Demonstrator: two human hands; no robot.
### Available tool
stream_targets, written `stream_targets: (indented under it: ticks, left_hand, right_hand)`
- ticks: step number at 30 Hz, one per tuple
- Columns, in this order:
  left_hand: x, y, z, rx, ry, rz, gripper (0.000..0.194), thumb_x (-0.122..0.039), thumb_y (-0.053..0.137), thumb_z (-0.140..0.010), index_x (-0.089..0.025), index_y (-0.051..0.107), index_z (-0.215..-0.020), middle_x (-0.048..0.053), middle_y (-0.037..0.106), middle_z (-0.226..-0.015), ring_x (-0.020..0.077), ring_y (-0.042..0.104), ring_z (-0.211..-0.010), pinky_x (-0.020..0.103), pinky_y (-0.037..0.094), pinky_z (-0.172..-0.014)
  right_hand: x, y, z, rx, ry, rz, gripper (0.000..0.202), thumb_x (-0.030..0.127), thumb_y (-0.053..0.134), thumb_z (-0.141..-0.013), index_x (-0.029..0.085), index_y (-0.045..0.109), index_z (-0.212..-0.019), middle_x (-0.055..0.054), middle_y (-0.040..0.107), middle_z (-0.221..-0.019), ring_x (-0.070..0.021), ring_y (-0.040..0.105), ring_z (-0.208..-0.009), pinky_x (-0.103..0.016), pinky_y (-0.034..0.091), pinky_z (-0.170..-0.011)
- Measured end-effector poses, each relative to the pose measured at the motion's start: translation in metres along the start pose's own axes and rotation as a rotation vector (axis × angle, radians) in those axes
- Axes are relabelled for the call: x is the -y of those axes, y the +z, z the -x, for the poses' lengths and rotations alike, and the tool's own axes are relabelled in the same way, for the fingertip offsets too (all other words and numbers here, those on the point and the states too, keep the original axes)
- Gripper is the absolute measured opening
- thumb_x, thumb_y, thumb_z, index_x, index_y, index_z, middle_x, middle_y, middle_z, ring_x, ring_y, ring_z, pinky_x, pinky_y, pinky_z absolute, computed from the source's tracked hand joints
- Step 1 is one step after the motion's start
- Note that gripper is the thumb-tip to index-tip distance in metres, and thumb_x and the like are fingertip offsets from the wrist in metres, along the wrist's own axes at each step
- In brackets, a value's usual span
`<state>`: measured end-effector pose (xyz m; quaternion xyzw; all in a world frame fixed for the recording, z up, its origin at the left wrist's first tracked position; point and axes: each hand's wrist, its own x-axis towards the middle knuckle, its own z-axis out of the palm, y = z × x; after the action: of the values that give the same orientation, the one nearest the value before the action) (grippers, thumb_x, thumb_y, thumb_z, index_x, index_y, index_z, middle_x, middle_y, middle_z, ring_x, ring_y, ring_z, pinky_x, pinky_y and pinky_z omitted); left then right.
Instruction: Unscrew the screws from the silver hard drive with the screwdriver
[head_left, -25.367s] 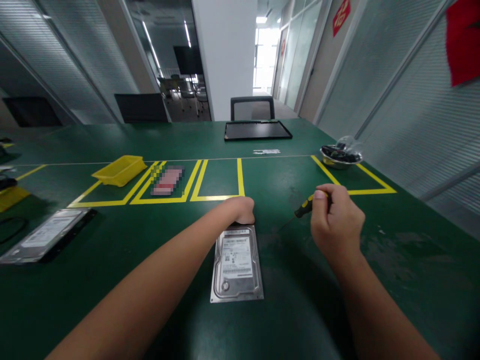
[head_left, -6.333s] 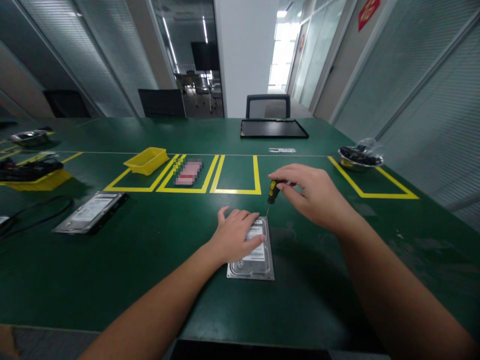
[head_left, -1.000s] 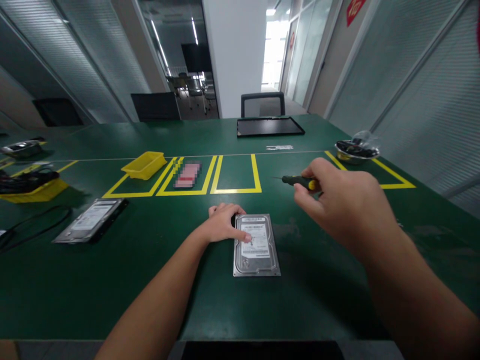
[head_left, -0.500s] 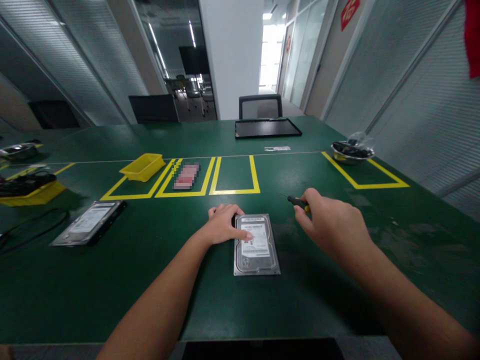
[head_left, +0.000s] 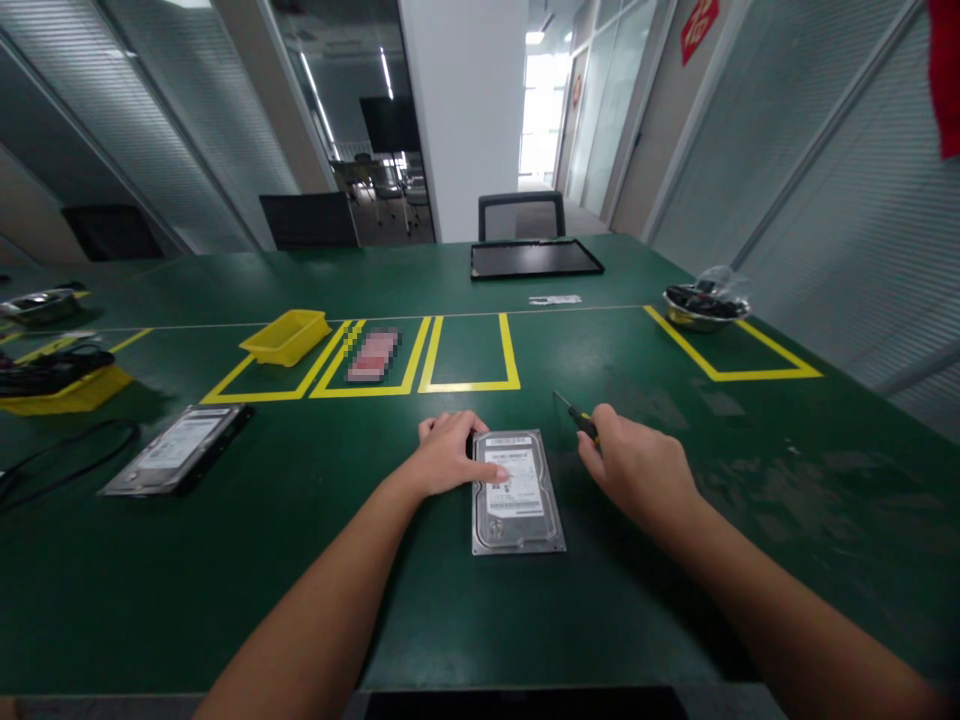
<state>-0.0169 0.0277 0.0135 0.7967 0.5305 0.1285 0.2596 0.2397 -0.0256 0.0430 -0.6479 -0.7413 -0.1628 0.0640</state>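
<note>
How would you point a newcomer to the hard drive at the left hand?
On the green table, look nearer than the yellow tape boxes. There lies a silver hard drive with a white label. Unlike the other drive, off to the left, it has the thumb of the left hand on it.

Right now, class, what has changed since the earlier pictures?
The screwdriver has moved right, away from the central hard drive's far right corner. The left hand has drawn left to its edge, thumb on the label. The right hand still holds the screwdriver; the yellow tray stayed.
</note>
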Motion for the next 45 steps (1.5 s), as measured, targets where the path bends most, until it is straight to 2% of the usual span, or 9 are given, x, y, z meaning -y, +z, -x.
stream_targets:
  ticks: [4,15,22,27,37,45]
  left_hand:
    - [0.001,0.004,-0.001,-0.021,-0.002,-0.004,0.061,-0.068,0.071,-0.061,-0.025,0.056,-0.101,0.003,0.061,-0.102,0.0303,0.049,-0.105,0.046,0.026,-0.098]
    - [-0.002,0.006,-0.003,-0.058,0.011,-0.025,0.054,-0.065,0.069,-0.067,-0.027,0.058,-0.104,0.002,0.063,-0.107,0.0297,0.049,-0.106,0.046,0.026,-0.096]
    - [0.001,0.008,-0.004,-0.069,0.034,-0.025,0.052,-0.063,0.069,-0.068,-0.029,0.058,-0.105,0.0,0.063,-0.106,0.0293,0.048,-0.107,0.045,0.026,-0.096]
    - [0.001,0.008,-0.005,-0.074,0.036,-0.042,0.053,-0.065,0.069,-0.067,-0.027,0.058,-0.103,0.002,0.063,-0.105,0.0296,0.048,-0.106,0.046,0.026,-0.096]
    - [0.0,0.007,-0.005,-0.063,0.033,-0.017,0.053,-0.063,0.069,-0.067,-0.027,0.058,-0.103,0.001,0.063,-0.106,0.0292,0.049,-0.106,0.046,0.024,-0.098]
    - [-0.002,0.005,-0.005,-0.058,0.012,-0.015,0.054,-0.063,0.07,-0.066,-0.026,0.058,-0.105,0.002,0.063,-0.107,0.0292,0.05,-0.106,0.045,0.025,-0.098]
  right_hand:
    - [0.0,0.007,0.001,0.01,0.003,-0.029,0.015,0.033,0.046,-0.092,0.02,0.043,-0.086,-0.002,0.063,-0.075,-0.0191,0.062,-0.065,-0.027,0.017,-0.049]
    - [0.003,0.019,0.0,0.143,-0.003,-0.049,0.013,0.032,0.045,-0.09,0.02,0.045,-0.095,-0.003,0.064,-0.082,-0.0212,0.064,-0.073,-0.029,0.019,-0.05]
    - [0.002,0.023,-0.003,0.246,-0.004,-0.097,0.019,0.035,0.043,-0.091,0.02,0.045,-0.103,-0.004,0.066,-0.088,-0.0239,0.066,-0.079,-0.029,0.028,-0.052]
    - [0.0,0.026,-0.005,0.287,-0.003,-0.123,0.022,0.037,0.043,-0.091,0.02,0.044,-0.105,-0.005,0.067,-0.09,-0.0223,0.067,-0.078,-0.028,0.032,-0.054]
    - [-0.006,0.024,-0.002,0.274,0.003,-0.159,0.023,0.04,0.043,-0.093,0.02,0.043,-0.106,-0.006,0.065,-0.098,-0.0224,0.065,-0.085,-0.029,0.03,-0.056]
    - [-0.008,0.024,-0.002,0.261,-0.002,-0.154,0.021,0.039,0.045,-0.093,0.02,0.044,-0.103,-0.004,0.064,-0.096,-0.0231,0.064,-0.085,-0.029,0.028,-0.055]
